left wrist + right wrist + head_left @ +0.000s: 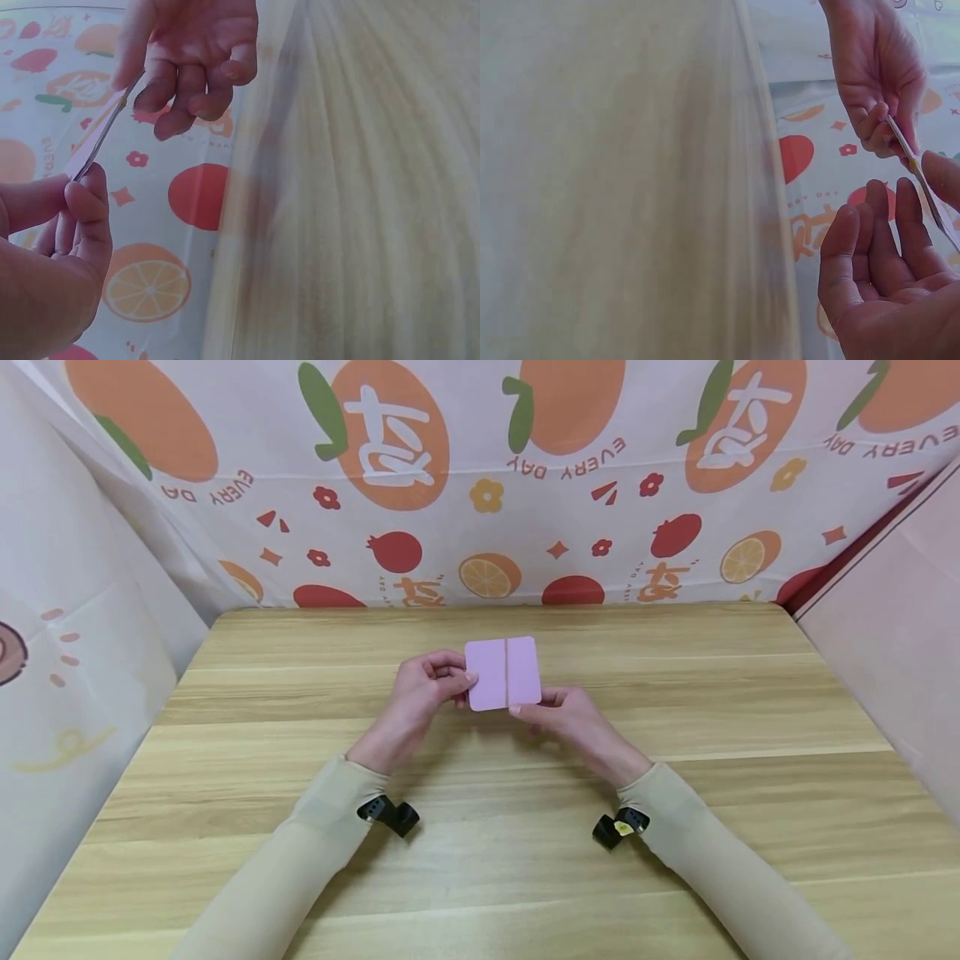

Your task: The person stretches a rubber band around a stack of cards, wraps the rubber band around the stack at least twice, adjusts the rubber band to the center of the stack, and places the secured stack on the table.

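Both hands hold a thin, square stack of pink cards [487, 675] with rounded corners, raised over the table. A tan rubber band [507, 672] runs around it, right of its middle. My left hand [427, 693] pinches the left edge, thumb on the near face and fingers behind. At the lower right edge is my right hand [566, 718], its thumb tip beside the band. Seen edge-on in the right wrist view, the cards [928, 196] pass between the right thumb and index fingertip, while the other right fingers [842, 244] are spread and loosely bent.
A wood-grain table [495, 860] lies under both forearms. Behind it hangs a white fruit-print curtain [525, 518], with pale cloth walls at the left and right. Each sleeve cuff carries a small black wrist camera [397, 816].
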A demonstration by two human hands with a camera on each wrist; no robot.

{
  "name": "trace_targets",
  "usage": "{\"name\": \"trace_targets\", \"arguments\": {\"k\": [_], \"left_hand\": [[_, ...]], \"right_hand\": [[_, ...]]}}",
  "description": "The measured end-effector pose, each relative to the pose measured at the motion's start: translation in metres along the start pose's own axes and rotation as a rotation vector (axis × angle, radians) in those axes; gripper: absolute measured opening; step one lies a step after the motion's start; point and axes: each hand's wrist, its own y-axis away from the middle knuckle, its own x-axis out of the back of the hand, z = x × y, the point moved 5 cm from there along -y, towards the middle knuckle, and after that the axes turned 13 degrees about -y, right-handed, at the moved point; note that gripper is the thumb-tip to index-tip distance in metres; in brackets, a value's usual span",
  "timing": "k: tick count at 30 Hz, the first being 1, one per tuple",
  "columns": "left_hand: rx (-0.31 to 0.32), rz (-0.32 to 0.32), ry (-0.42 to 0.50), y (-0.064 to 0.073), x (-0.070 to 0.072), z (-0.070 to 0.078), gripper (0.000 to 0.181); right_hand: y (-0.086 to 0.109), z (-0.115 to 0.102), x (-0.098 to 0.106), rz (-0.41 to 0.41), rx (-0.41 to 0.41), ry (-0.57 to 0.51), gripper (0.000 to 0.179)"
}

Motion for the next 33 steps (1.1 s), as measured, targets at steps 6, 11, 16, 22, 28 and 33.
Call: {"name": "trace_targets", "arguments": {"k": [6, 11, 16, 22, 28, 33], "left_hand": [[0.013, -0.026, -0.021, 0.001, -0.001, -0.002, 0.013], [0.017, -0.061, -0.027, 0.003, -0.006, -0.004, 0.013], [0.013, -0.104, -0.032, 0.005, -0.014, -0.006, 0.013], [-0.005, -0.15, -0.053, 0.007, -0.021, -0.007, 0.012], [0.012, -0.181, -0.09, 0.008, -0.025, -0.011, 0.008], [0.011, -0.208, -0.099, 0.008, -0.027, -0.013, 0.008]], "right_hand": [[0.0, -0.009, 0.004, -0.023, 0.067, -0.038, 0.034], [0.001, -0.013, 0.008, -0.015, 0.082, -0.067, 0.038], [0.0, -0.017, 0.013, 0.024, 0.149, -0.103, 0.039], [0.001, -0.024, 0.018, 0.068, 0.229, -0.082, 0.036], [0.0, -0.025, 0.021, 0.089, 0.31, -0.018, 0.027], [-0.001, -0.026, 0.023, 0.094, 0.349, 0.008, 0.026]]}}
